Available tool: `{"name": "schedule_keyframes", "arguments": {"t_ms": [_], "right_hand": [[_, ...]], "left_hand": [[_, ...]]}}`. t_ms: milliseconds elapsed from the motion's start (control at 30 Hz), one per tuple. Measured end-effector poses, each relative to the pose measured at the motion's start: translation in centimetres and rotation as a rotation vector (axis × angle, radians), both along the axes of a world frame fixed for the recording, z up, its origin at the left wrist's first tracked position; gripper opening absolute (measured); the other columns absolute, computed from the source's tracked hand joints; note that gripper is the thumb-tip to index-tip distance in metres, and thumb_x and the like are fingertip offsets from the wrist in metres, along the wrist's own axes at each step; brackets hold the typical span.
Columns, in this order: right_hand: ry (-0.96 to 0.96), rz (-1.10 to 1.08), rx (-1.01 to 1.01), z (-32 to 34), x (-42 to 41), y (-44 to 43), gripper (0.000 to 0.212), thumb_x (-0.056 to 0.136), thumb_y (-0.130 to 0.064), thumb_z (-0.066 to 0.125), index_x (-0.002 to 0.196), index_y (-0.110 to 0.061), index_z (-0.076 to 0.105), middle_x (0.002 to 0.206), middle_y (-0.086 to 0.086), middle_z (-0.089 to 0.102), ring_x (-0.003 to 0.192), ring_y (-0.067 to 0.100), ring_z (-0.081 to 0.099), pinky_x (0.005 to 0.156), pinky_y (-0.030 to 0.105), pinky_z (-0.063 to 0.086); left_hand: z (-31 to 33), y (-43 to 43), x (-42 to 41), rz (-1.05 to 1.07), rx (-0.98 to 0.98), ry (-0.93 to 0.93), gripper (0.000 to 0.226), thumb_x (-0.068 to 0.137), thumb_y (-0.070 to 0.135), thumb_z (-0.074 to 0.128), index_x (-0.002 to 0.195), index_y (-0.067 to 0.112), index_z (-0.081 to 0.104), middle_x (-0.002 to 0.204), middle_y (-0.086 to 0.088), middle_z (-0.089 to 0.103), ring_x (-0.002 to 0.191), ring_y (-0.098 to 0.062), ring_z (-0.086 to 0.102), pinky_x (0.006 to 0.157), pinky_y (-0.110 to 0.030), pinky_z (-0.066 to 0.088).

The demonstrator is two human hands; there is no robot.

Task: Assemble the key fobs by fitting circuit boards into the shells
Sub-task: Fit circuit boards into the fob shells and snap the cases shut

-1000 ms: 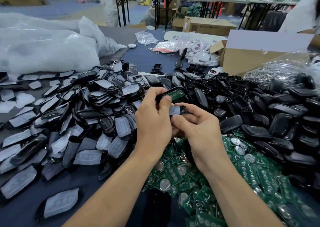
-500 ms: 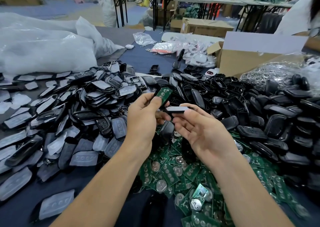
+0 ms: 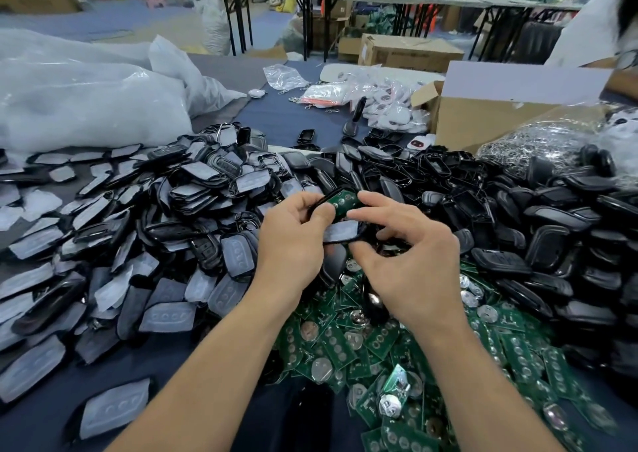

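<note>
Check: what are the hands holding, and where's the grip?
Left hand grips the black shell carrying the green circuit board by its left end; right hand pinches the board's right edge.

Green circuit board [image 3: 341, 201] seated in black shell [image 3: 340, 232] (tilted).

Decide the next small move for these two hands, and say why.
Probably close the cover pinched by the right hand over the shell in the left hand: its circuit board already sits inside, and the halves nearly touch.
</note>
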State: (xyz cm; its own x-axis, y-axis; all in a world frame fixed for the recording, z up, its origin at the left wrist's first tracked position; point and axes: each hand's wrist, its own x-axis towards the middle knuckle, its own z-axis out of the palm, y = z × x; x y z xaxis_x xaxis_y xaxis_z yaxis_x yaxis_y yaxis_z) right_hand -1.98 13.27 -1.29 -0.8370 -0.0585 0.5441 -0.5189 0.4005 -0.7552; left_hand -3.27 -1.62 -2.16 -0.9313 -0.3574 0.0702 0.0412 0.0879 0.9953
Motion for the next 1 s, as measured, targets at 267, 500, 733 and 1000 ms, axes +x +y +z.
{"name": "schedule_keyframes", "arguments": {"t_ms": [267,500,733,1000], "right_hand": [[-0.284,-0.043,-0.295,0.4,0.1,-0.1,0.025,0.081,-0.008,0.083,0.079,-0.033,0.084,0.077,-0.011,0.078,0.068,0.002,0.067,0.062,0.025,0.054],[-0.838,0.082,-0.989,0.9,-0.2,-0.6,0.003,0.088,-0.001,0.073,0.089,-0.001,0.075,0.075,0.012,0.074,0.049,0.012,0.056,0.042,0.018,0.041],[-0.838,0.108,-0.892,0.7,-0.2,-0.8,0.002,0.085,-0.002,0.075,0.087,-0.002,0.074,0.074,0.012,0.073,0.051,0.014,0.057,0.045,0.019,0.042],[-0.721,0.088,-0.684,0.5,-0.3,-0.2,0.009,0.086,0.000,0.076,0.081,-0.007,0.080,0.072,0.012,0.073,0.053,0.014,0.055,0.047,0.019,0.042]], "left_hand": [[1.1,0.1,0.7,0.046,0.220,0.025,0.019,0.101,0.008,0.063,0.087,0.015,0.072,0.072,0.002,0.074,0.050,-0.011,0.061,0.045,-0.018,0.045],[1.2,0.5,0.9,0.000,0.257,0.031,0.008,0.101,0.007,0.066,0.101,0.009,0.073,0.075,0.004,0.076,0.063,-0.013,0.072,0.057,-0.020,0.056],[1.7,0.1,1.0,-0.082,0.343,0.068,0.012,0.099,0.002,0.063,0.098,0.006,0.074,0.084,-0.009,0.078,0.063,-0.014,0.069,0.060,-0.024,0.057],[1.5,-0.1,1.3,-0.249,0.268,0.047,0.012,0.077,0.011,0.065,0.088,0.008,0.062,0.075,-0.006,0.073,0.059,-0.016,0.065,0.056,-0.025,0.053]]}}
